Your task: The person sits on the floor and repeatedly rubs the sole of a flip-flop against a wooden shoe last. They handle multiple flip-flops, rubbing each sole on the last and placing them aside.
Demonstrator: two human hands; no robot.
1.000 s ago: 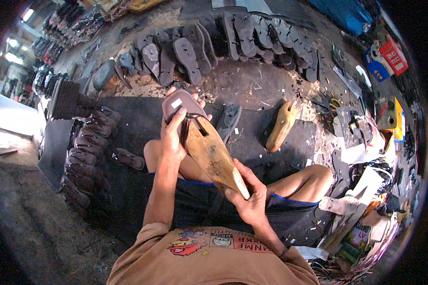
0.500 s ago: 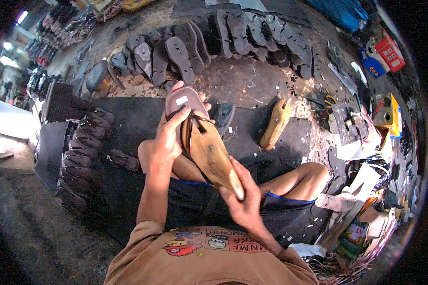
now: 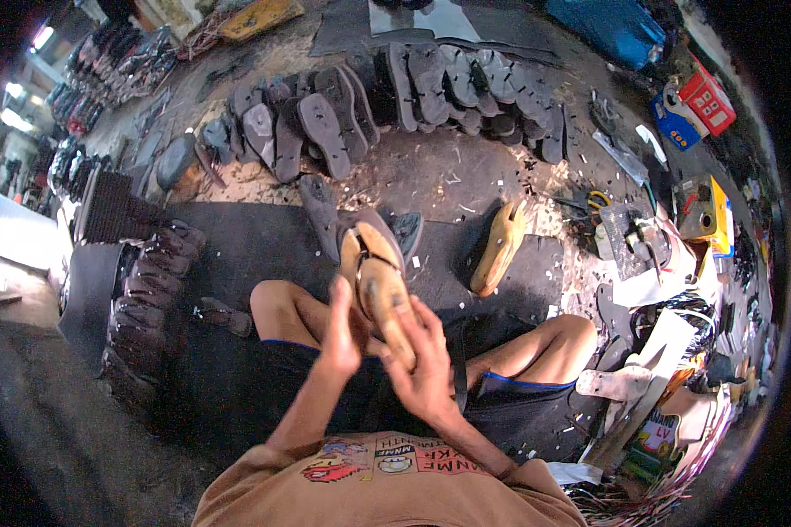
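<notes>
A wooden shoe last (image 3: 385, 303) sits inside a brown thong sandal (image 3: 385, 230), whose dark straps cross the wood. Its narrow heel end points down toward my lap. My right hand (image 3: 422, 356) grips that lower end, fingers laid over the wood. On the opposite side, my left hand (image 3: 343, 338) is against or close beside the last, its visible fingers straight and slightly blurred; what is behind it is hidden. A second wooden last (image 3: 499, 249) lies on the dark mat to the right. Just beyond the sandal lie a loose dark sole (image 3: 319, 211) and a grey sole piece (image 3: 408, 232).
Dark soles (image 3: 325, 132) stand in a row ahead, with more soles (image 3: 475, 83) beside them. Stacked finished sandals (image 3: 145, 303) line the left. Yellow-handled scissors (image 3: 598, 199), a yellow box (image 3: 719, 215) and a red box (image 3: 706, 95) are at right. My crossed legs frame the work.
My left hand has slid from the sandal's toe down to the last's side, its fingers straightening. The sandal and last have tipped, and the white label no longer shows. The view has shifted slightly.
</notes>
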